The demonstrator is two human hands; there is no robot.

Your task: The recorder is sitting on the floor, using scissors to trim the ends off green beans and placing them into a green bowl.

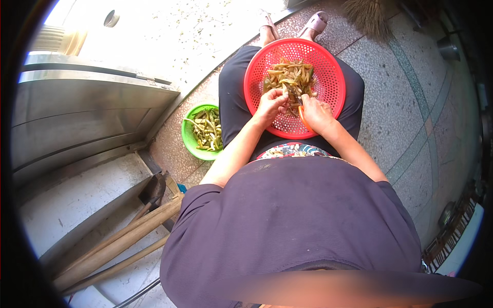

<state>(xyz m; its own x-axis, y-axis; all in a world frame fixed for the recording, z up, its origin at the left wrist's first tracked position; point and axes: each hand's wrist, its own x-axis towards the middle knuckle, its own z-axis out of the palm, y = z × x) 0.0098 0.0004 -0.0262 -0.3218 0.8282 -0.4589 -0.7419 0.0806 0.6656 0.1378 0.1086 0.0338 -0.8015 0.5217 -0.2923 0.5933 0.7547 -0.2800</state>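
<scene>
A red plastic colander point(331, 82) rests on my lap, with a heap of cut, yellow-brown vegetable strips point(290, 71) inside. Over the heap, my left hand point(272, 104) pinches a pale vegetable piece point(285, 89) between thumb and fingers. My right hand point(316, 113) grips orange-handled scissors point(303, 118); their dark blades point toward the piece in my left hand. How far the blades are parted is too small to tell. Beside my left thigh, a green plastic basket point(188, 134) stands on the floor, holding long green pods point(208, 129).
A metal door point(84, 104) stands at the left by the bright doorway. Wooden poles point(127, 238) lean behind my left side. A straw broom point(368, 17) lies at the upper right of the terrazzo floor point(385, 96). Small bits are scattered on the sunlit ground point(192, 30) outside.
</scene>
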